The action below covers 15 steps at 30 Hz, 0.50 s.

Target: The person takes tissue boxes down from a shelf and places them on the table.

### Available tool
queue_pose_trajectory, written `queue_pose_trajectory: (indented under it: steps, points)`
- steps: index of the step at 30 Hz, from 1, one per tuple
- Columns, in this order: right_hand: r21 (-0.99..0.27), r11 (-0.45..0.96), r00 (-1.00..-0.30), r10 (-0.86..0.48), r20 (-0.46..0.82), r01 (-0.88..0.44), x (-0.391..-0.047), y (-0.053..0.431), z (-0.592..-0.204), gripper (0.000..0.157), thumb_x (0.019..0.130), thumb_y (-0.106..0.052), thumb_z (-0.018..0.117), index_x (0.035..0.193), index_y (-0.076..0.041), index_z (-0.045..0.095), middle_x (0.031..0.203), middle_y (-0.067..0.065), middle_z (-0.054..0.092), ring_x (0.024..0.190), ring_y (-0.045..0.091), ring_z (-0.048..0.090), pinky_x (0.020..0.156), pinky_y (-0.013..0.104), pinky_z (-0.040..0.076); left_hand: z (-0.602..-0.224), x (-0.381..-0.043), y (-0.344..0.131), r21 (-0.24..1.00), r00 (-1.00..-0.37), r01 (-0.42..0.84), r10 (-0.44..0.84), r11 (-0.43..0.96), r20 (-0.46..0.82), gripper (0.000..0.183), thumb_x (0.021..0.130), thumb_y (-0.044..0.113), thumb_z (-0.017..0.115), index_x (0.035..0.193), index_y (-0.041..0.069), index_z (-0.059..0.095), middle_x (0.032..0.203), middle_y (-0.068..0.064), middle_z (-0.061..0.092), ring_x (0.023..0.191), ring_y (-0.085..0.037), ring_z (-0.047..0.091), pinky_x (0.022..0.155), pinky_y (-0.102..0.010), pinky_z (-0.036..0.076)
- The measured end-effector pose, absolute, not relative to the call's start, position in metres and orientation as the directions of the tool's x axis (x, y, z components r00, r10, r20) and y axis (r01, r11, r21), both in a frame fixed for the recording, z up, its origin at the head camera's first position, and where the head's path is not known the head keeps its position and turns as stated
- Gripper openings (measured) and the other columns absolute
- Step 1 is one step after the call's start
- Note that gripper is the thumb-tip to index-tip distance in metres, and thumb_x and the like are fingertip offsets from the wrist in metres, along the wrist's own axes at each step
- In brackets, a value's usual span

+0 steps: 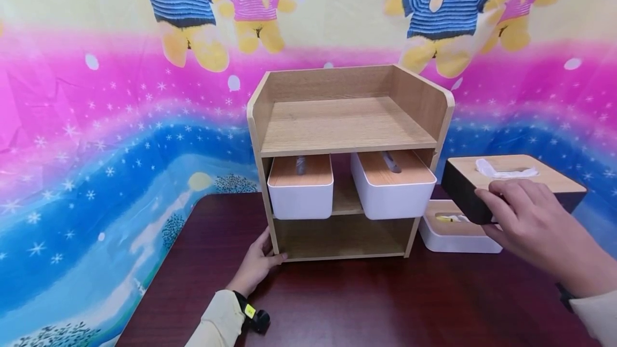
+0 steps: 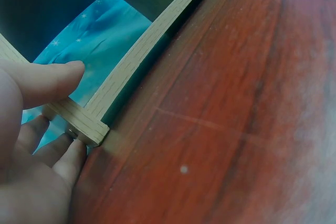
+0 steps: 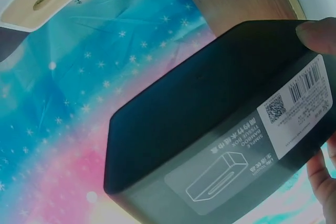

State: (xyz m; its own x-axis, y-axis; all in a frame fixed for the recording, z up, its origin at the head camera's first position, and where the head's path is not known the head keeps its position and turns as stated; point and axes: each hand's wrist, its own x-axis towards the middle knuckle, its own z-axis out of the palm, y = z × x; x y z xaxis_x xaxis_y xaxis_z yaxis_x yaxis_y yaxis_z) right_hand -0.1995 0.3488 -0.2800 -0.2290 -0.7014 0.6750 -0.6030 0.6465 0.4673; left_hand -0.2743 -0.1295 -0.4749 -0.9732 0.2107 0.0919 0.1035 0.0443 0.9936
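My right hand point(image 1: 540, 234) holds a black tissue box point(image 1: 460, 189) with a wooden lid in the air, right of a wooden shelf unit point(image 1: 349, 125). White tissue sticks out of its slot. The right wrist view shows the box's dark underside and a side with a barcode label point(image 3: 296, 106); thumb and fingers are on opposite sides. My left hand point(image 1: 255, 264) grips the shelf's lower left corner, its thumb point(image 2: 55, 80) on one side of the panel and its fingers on the other. Two white tissue boxes with wooden lids, one left point(image 1: 301, 200), one right point(image 1: 400, 200), sit on the middle shelf.
Another white tissue box point(image 1: 465, 245) with a wooden lid lies on the dark red table point(image 1: 337, 304), right of the shelf unit and below the raised box. A printed cloth point(image 1: 120, 122) with bears and snowflakes hangs behind the table.
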Motion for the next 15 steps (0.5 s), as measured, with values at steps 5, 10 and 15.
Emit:
queue_pose_trajectory:
  steps: [5,10,15]
  points:
    - [0.473,0.647,-0.224,-0.702,0.676,-0.598,-0.198,0.35,-0.285,0.058,0.103,-0.039,0.034,0.107,0.012,0.061,0.096,0.032,0.055,0.087,0.049,0.053,0.074,0.06,0.04,-0.474,-0.275,-0.129,0.994,-0.974,0.104,0.208,0.043,0.093,0.092,0.081,-0.011,0.069,0.156,0.02,0.025,0.152,-0.017,0.034,0.133,-0.039,0.039,0.092,-0.042,0.049]
    - [0.459,0.666,-0.3,-0.706,0.641,-0.588,-0.193,0.354,-0.29,0.063,0.103,-0.042,0.03,0.11,0.013,0.059,0.098,0.032,0.054,0.09,0.049,0.052,0.076,0.061,0.041,-0.475,-0.274,-0.13,0.994,-0.974,0.095,0.21,0.044,0.084,0.092,0.082,-0.01,0.069,0.156,0.02,0.024,0.152,-0.017,0.034,0.133,-0.039,0.039,0.092,-0.042,0.049]
    - [0.449,0.668,-0.294,-0.699,0.651,-0.594,-0.191,0.355,-0.296,0.063,0.103,-0.043,0.03,0.11,0.012,0.06,0.097,0.031,0.054,0.089,0.049,0.052,0.074,0.061,0.041,-0.474,-0.273,-0.129,0.994,-0.975,0.098,0.205,0.049,0.086,0.091,0.082,-0.01,0.069,0.156,0.02,0.025,0.152,-0.017,0.035,0.133,-0.039,0.039,0.092,-0.042,0.048]
